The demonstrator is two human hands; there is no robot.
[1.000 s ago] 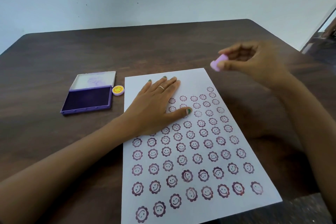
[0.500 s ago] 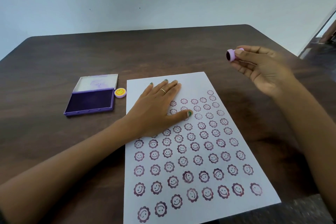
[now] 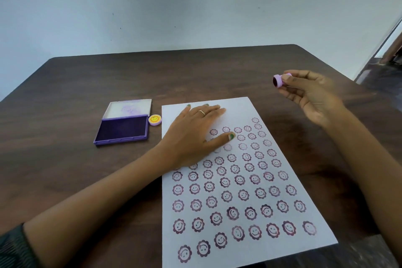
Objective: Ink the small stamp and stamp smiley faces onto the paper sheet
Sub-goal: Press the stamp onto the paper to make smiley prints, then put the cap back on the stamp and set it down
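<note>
Holding small stamp [image 3: 277, 80] aloft, right hand [image 3: 309, 95] fingers pinched around it
Left hand [image 3: 193, 135] flat, fingers spread wide, on paper sheet [image 3: 239, 106]; open ink pad [image 3: 121, 129] on tabletop [image 3: 65, 93]

Changes since one second ago:

- Right hand [image 3: 313, 95]: was curled palm-down over the table to the right of the sheet's top edge; now turned so the palm faces left and the fingers open loosely. Since half a second ago, almost no shift.
- Stamp [image 3: 278, 80]: pinched at the fingertips throughout. One second ago its pale lilac body pointed down and left, face hidden; now it lies sideways, dark inked face turned left and visible. It sits slightly higher and farther right relative to the sheet.
- Camera: tilted a little upward over the second, so more wall shows.
</note>
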